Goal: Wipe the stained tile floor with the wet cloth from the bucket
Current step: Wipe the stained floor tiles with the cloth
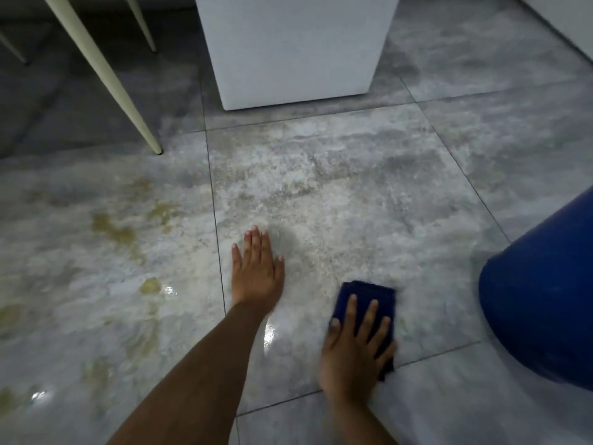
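A folded dark blue cloth (pixel 365 300) lies flat on the grey tile floor (pixel 337 194). My right hand (pixel 353 351) presses down on its near half with fingers spread. My left hand (pixel 256 268) rests flat on the tile to the left of the cloth, palm down, holding nothing. Yellowish-brown stains (pixel 118 232) spread over the tile at the left, beyond a grout line. A blue bucket (pixel 542 303) stands at the right edge, close to the cloth; its inside is hidden.
A white block-shaped cabinet base (pixel 295 49) stands on the floor ahead. Slanted cream furniture legs (pixel 106 75) touch down at the upper left. Wet glossy patches (pixel 269 332) shine near my left forearm and at the lower left.
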A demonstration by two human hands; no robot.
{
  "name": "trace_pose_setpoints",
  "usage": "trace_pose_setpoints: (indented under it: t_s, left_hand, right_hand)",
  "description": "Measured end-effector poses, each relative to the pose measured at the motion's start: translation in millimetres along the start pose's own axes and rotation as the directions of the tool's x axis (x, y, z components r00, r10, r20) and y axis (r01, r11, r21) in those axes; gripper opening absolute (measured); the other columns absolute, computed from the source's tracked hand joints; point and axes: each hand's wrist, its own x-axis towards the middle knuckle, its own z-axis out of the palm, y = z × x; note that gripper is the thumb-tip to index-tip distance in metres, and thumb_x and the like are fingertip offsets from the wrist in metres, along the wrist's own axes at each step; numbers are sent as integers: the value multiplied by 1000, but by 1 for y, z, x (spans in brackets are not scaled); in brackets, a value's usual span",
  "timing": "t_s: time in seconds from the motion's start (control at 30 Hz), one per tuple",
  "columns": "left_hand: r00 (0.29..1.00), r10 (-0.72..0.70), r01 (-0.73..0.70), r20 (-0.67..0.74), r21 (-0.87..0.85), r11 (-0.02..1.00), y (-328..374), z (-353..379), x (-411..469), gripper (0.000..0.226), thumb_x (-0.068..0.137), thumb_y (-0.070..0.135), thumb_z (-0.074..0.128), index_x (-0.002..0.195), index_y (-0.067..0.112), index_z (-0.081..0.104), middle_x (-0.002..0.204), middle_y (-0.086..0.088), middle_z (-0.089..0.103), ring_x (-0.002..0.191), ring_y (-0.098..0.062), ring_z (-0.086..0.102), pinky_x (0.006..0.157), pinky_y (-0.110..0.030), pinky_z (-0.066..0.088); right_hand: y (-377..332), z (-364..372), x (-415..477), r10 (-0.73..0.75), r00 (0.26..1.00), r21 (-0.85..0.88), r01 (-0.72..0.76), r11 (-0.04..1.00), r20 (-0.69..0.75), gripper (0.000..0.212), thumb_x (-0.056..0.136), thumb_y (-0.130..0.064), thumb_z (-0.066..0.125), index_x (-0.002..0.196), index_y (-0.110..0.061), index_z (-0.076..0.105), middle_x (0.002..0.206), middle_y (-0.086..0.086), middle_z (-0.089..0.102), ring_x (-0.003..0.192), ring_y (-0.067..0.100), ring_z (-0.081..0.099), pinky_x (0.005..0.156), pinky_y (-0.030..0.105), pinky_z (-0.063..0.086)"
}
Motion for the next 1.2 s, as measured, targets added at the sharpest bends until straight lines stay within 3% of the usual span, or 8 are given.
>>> trace_pose_setpoints:
  t_s: [0.2,0.3,0.4,0.57,0.7,0.9,1.1,1.2]
  left_hand:
    - [995,-101,101,0,21,995,-20,-12,15,63,102,42,11,151,9,-11,161,-9,-15,146,-20,-19,118,-39,-15]
    - [986,-167,168,-13,49,985,-39,-15,14,64,102,42,13,152,8,-10,161,-10,-13,147,-20,-18,119,-39,-14]
    - [980,-197,198,-27,61,978,-57,-19,20,64,103,42,14,152,8,-8,161,-9,-12,147,-20,-17,119,-42,-11]
    - [983,-174,177,-66,50,983,-54,-15,28,63,102,42,12,152,10,-8,161,-7,-12,147,-17,-17,119,-39,-13]
    - [983,-175,177,-58,30,984,-55,-9,28,62,102,42,11,152,11,-9,161,-6,-13,147,-16,-17,118,-38,-15]
    - [985,-171,172,-11,51,984,-60,-3,17,62,102,42,11,151,10,-10,161,-7,-14,147,-17,-17,118,-39,-14]
    - [985,-172,172,-5,37,984,-62,-11,19,62,103,41,10,152,10,-9,161,-7,-16,147,-16,-18,118,-39,-15]
    - [987,-161,161,8,24,987,-62,-14,23,61,103,40,12,153,9,-8,161,-7,-14,147,-17,-17,118,-39,-15]
  right_hand:
    - [-47,0,57,-370,929,-62,369,927,-6,51,96,-43,35,145,-28,39,153,8,33,140,37,31,110,62,21]
    - [-29,3,74,-239,970,-40,237,971,-35,51,99,-41,38,148,-30,29,158,8,24,144,36,21,113,61,13]
    - [-20,16,26,-133,989,-33,132,991,-58,54,94,-41,36,146,-27,36,153,13,33,138,42,31,108,65,21]
    - [-38,32,-66,-403,913,6,403,915,58,52,98,-45,24,147,-32,34,154,7,33,137,37,32,109,62,18]
    - [-58,31,-35,-523,845,-15,528,849,113,55,96,-46,30,150,-35,26,158,2,21,144,32,20,113,60,14]
    - [-14,26,-35,-395,913,-48,401,915,105,55,96,-47,27,149,-33,27,158,5,22,143,35,23,112,62,16]
    - [-25,37,-93,-709,678,21,720,694,193,56,94,-47,36,149,-37,28,158,0,22,142,31,25,109,61,20]
    - [-56,32,-51,-713,671,-10,730,684,205,53,97,-46,33,149,-38,27,159,0,21,145,31,21,114,61,16]
